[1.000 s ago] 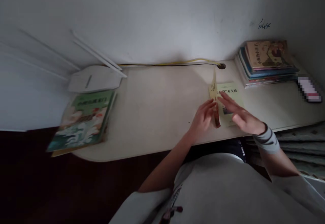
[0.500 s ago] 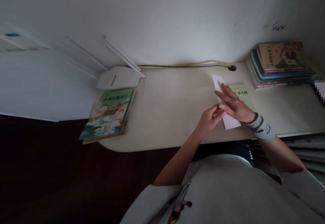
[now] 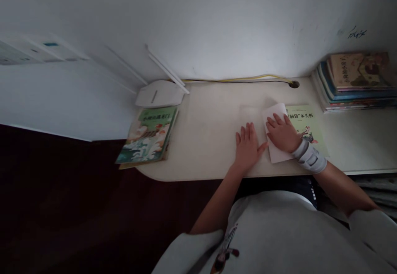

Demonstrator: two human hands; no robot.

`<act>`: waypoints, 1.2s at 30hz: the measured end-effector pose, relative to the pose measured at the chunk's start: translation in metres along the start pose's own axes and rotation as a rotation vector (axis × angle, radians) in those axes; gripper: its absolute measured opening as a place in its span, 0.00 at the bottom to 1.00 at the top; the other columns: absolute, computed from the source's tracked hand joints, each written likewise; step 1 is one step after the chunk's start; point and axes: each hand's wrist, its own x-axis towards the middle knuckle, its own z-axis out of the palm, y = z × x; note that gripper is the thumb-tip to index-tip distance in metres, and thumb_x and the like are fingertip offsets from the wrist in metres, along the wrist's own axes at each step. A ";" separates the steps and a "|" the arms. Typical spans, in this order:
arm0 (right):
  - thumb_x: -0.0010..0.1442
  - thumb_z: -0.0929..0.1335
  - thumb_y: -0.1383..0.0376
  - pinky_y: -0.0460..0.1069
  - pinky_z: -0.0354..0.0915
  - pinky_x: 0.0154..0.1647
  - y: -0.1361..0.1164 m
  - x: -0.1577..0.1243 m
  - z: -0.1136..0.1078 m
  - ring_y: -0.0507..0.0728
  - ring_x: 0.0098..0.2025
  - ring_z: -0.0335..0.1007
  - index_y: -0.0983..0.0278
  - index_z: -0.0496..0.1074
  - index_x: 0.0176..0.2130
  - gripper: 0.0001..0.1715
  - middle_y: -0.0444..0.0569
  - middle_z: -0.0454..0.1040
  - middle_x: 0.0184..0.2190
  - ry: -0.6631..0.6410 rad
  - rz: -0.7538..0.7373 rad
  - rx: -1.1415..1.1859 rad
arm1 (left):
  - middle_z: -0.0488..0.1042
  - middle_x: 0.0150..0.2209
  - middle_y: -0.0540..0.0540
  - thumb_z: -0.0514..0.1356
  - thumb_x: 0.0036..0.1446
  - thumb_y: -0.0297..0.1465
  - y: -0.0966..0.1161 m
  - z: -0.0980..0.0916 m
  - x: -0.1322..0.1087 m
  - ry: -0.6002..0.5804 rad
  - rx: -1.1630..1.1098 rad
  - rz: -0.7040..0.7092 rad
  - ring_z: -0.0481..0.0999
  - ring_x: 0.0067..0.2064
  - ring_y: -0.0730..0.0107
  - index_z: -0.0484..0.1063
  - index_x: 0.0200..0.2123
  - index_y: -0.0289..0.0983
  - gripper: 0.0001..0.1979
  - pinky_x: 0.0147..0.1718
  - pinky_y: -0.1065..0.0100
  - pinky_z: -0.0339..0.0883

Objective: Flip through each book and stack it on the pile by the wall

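Note:
My right hand (image 3: 281, 132), with a grey wrist strap (image 3: 310, 156), lies flat with fingers spread on a white sheet of paper (image 3: 276, 155). This sheet overlaps the left side of a pale green book (image 3: 316, 129) with Chinese characters and a small picture on its cover. Whether the sheet is loose or joined to the book, I cannot tell. To the left of the sheet, my left hand (image 3: 247, 149) rests palm down on the white desk (image 3: 207, 141). Its fingers are stretched out, and its thumb points to the sheet's left edge.
Several books (image 3: 359, 79) are stacked at the back right. A green picture book (image 3: 149, 137) lies at the left end, overhanging the desk's edge, in front of a white router (image 3: 159, 94) with antennas. Yellow and black cables (image 3: 235, 79) run along the wall to a desk hole (image 3: 294, 84).
The white sheet, tilted up between both hands before, now lies flatter with more of its width showing. My left hand has moved off it onto the desk. The view has shifted slightly left.

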 end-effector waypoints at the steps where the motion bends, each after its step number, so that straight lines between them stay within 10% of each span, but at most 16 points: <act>1: 0.64 0.57 0.65 0.71 0.42 0.64 -0.001 0.001 0.002 0.69 0.66 0.48 0.66 0.64 0.60 0.27 0.58 0.61 0.62 0.010 -0.008 0.009 | 0.46 0.67 0.25 0.45 0.60 0.52 0.001 -0.001 0.000 -0.014 0.020 -0.002 0.45 0.67 0.39 0.38 0.67 0.26 0.43 0.61 0.40 0.41; 10: 0.65 0.55 0.68 0.65 0.45 0.66 -0.012 0.007 0.000 0.65 0.66 0.50 0.68 0.61 0.62 0.28 0.60 0.61 0.62 0.067 0.008 0.051 | 0.48 0.67 0.28 0.46 0.57 0.57 0.005 -0.004 -0.002 -0.076 0.216 -0.013 0.45 0.67 0.39 0.42 0.66 0.23 0.49 0.63 0.44 0.40; 18: 0.58 0.66 0.47 0.67 0.51 0.61 -0.005 -0.046 -0.008 0.72 0.68 0.39 0.67 0.61 0.61 0.40 0.63 0.49 0.67 0.044 -0.069 0.037 | 0.48 0.67 0.28 0.46 0.58 0.56 0.004 -0.004 -0.003 -0.087 0.208 -0.006 0.43 0.68 0.38 0.42 0.66 0.23 0.48 0.62 0.43 0.40; 36: 0.60 0.63 0.67 0.61 0.53 0.62 -0.018 -0.032 0.014 0.68 0.67 0.47 0.74 0.67 0.53 0.23 0.67 0.54 0.64 0.242 0.146 -0.047 | 0.48 0.66 0.25 0.47 0.59 0.53 0.000 -0.007 -0.006 -0.111 0.222 0.059 0.43 0.68 0.40 0.43 0.66 0.21 0.46 0.62 0.42 0.39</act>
